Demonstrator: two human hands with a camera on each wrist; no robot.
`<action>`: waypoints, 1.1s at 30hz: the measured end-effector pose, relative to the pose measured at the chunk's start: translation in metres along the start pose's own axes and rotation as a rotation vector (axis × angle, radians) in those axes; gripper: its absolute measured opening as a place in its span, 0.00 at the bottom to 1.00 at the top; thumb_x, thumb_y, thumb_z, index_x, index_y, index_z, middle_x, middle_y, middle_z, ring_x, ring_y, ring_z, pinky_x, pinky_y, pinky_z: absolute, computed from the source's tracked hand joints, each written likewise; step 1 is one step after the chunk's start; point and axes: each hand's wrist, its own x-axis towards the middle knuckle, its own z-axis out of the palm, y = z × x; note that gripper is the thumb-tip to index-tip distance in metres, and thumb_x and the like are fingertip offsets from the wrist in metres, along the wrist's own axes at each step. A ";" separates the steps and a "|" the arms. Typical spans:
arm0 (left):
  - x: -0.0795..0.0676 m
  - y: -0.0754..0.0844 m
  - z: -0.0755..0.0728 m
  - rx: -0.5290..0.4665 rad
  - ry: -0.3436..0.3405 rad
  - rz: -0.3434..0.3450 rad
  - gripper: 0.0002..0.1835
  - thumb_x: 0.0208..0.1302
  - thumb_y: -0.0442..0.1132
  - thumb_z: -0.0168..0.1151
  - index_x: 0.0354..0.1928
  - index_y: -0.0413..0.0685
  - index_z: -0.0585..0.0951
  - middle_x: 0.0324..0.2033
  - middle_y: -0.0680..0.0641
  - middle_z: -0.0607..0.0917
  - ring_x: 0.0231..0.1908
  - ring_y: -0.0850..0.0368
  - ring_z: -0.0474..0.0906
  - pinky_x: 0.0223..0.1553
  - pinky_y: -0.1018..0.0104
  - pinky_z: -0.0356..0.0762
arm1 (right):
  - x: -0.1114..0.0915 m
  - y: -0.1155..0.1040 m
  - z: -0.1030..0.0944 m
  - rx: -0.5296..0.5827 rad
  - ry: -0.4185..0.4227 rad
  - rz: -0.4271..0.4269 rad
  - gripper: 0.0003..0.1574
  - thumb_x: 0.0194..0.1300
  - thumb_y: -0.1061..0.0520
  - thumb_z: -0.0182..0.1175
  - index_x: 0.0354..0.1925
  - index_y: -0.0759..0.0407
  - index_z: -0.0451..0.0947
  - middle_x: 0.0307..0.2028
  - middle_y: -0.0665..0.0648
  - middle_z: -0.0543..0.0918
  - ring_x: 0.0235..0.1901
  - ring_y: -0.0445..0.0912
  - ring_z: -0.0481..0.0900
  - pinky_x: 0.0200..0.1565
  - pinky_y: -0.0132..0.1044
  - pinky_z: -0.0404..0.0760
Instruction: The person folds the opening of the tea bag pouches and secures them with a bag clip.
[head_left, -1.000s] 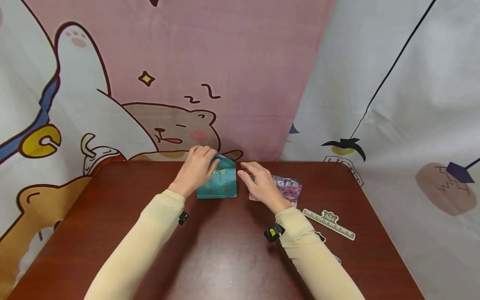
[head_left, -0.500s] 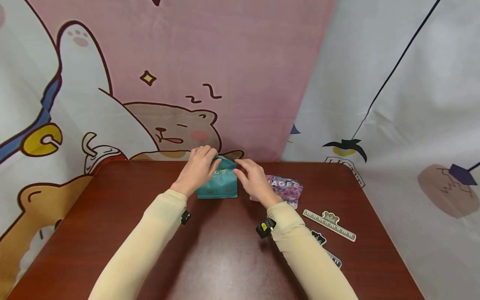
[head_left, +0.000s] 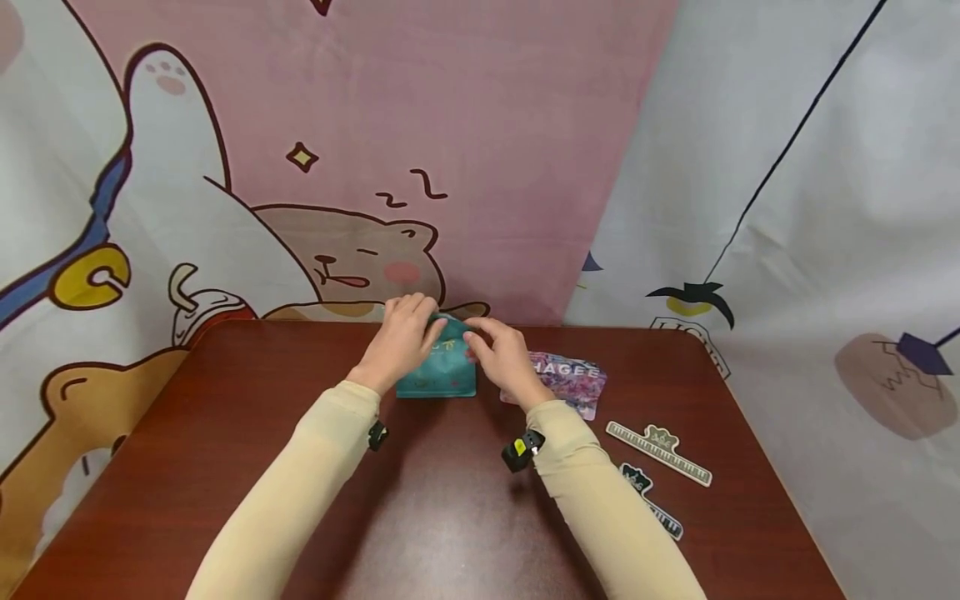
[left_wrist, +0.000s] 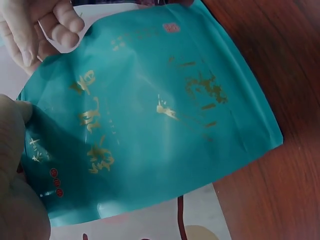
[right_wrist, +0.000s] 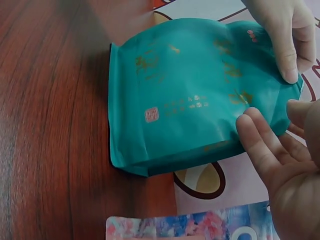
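Note:
A teal pouch (head_left: 438,379) with gold lettering stands upright near the table's back edge. My left hand (head_left: 401,343) grips its top from the left; the right wrist view shows that thumb pressed on the front near the top corner (right_wrist: 290,72). On the other side, my right hand (head_left: 504,360) holds the top right corner between thumb and fingers. Two of its fingertips (right_wrist: 247,120) lie along the pouch's side. Part of the pouch's top is hidden behind the hands in the head view.
A purple patterned pouch (head_left: 573,385) lies to the right, partly behind my right wrist. Two long clips with piano-key prints, one light (head_left: 658,451) and one dark (head_left: 667,522), lie on the brown table (head_left: 450,508). A cartoon cloth (head_left: 525,167) hangs behind.
My right hand has moved left from beside the purple pouch to the teal pouch's top right corner. The left hand keeps its grip, and the dark clip has come into view.

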 end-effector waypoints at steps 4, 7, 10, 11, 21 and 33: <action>0.001 0.001 0.001 -0.023 -0.002 -0.017 0.10 0.80 0.43 0.56 0.44 0.42 0.77 0.40 0.43 0.80 0.44 0.43 0.76 0.56 0.46 0.65 | 0.003 -0.001 0.002 0.017 0.020 0.021 0.15 0.77 0.57 0.59 0.57 0.59 0.83 0.35 0.62 0.89 0.33 0.57 0.87 0.34 0.38 0.79; 0.002 0.002 0.001 -0.033 0.003 -0.020 0.09 0.79 0.42 0.57 0.44 0.42 0.77 0.39 0.43 0.80 0.44 0.44 0.76 0.56 0.46 0.65 | 0.005 -0.002 0.004 0.001 0.032 0.028 0.13 0.77 0.57 0.60 0.54 0.59 0.84 0.36 0.60 0.90 0.34 0.55 0.88 0.33 0.36 0.76; 0.003 0.003 0.001 -0.035 0.000 -0.021 0.09 0.79 0.42 0.57 0.43 0.43 0.77 0.38 0.44 0.80 0.43 0.46 0.76 0.56 0.46 0.65 | 0.007 -0.002 0.004 -0.009 0.036 0.042 0.13 0.76 0.57 0.61 0.53 0.60 0.85 0.37 0.59 0.90 0.37 0.53 0.89 0.33 0.36 0.77; 0.003 0.003 0.001 -0.036 -0.003 -0.024 0.09 0.79 0.42 0.57 0.43 0.43 0.77 0.38 0.44 0.80 0.43 0.46 0.76 0.56 0.47 0.65 | 0.008 -0.002 0.004 -0.012 0.036 0.048 0.13 0.76 0.57 0.61 0.53 0.60 0.85 0.37 0.59 0.90 0.37 0.53 0.90 0.33 0.36 0.78; 0.004 0.005 -0.001 -0.059 -0.014 -0.048 0.09 0.79 0.42 0.57 0.41 0.44 0.76 0.35 0.46 0.79 0.40 0.48 0.75 0.56 0.48 0.65 | 0.011 -0.007 0.003 -0.015 0.014 0.099 0.16 0.77 0.55 0.60 0.57 0.60 0.84 0.39 0.61 0.91 0.38 0.54 0.90 0.36 0.39 0.82; 0.005 0.008 0.000 -0.049 -0.025 -0.075 0.08 0.78 0.41 0.58 0.42 0.44 0.79 0.38 0.45 0.82 0.44 0.46 0.78 0.60 0.46 0.65 | 0.011 -0.007 0.006 -0.028 0.015 0.129 0.12 0.74 0.60 0.62 0.53 0.59 0.86 0.43 0.61 0.88 0.37 0.55 0.89 0.36 0.39 0.81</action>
